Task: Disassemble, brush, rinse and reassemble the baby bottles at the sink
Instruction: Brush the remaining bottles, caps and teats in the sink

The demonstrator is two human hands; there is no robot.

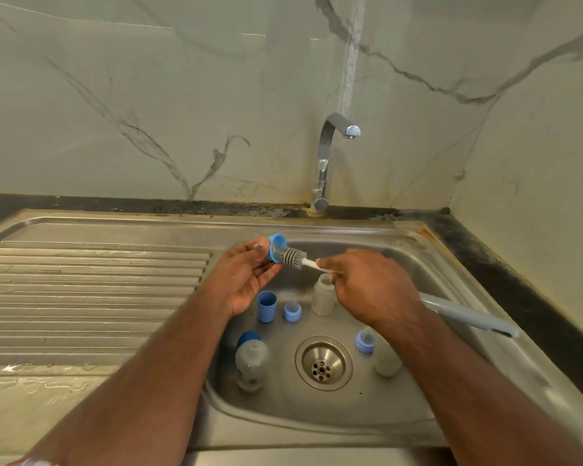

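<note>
Forearms: both are reached over the sink (pixel 451 260).
Left hand (pixel 246 277): blue collar (pixel 278 247) is gripped.
Right hand (pixel 371 284): brush (pixel 295 258) is held inside it.
Progress: bottles seem disassembled; rinsing, reassembly remain.

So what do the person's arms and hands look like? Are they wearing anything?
Both forearms are bare: no sleeves, and no gloves on the left hand or the right hand. No rings or watch show. At the bottom left corner, by the left arm, there is a small bit of red, white and blue striped stuff, maybe a band or cloth; too little shows to tell.
</note>
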